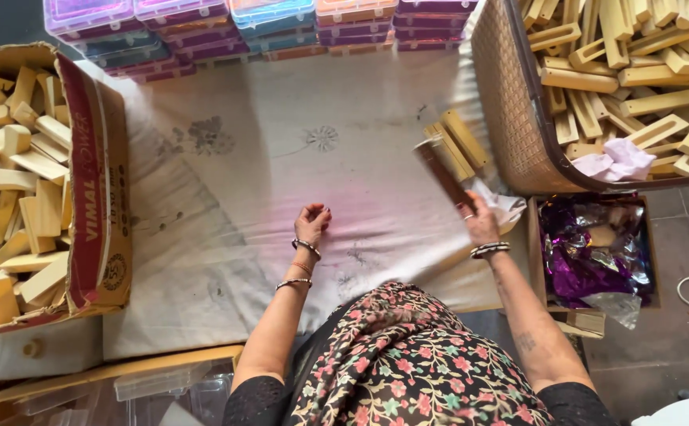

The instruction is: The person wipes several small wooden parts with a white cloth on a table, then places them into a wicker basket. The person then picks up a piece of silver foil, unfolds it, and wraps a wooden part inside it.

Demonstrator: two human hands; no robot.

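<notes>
Underneath, white cloth [281, 181], grey floor [675, 315].

Boxes, basket and bins around a cloth-covered work surface

A cardboard box [96, 197] of pale wooden blocks sits at the left, a woven basket [510, 102] of slotted wooden pieces at the right, stacked coloured plastic boxes [266, 28] along the top, and a small box of purple foil [593, 252] on the floor.
</notes>
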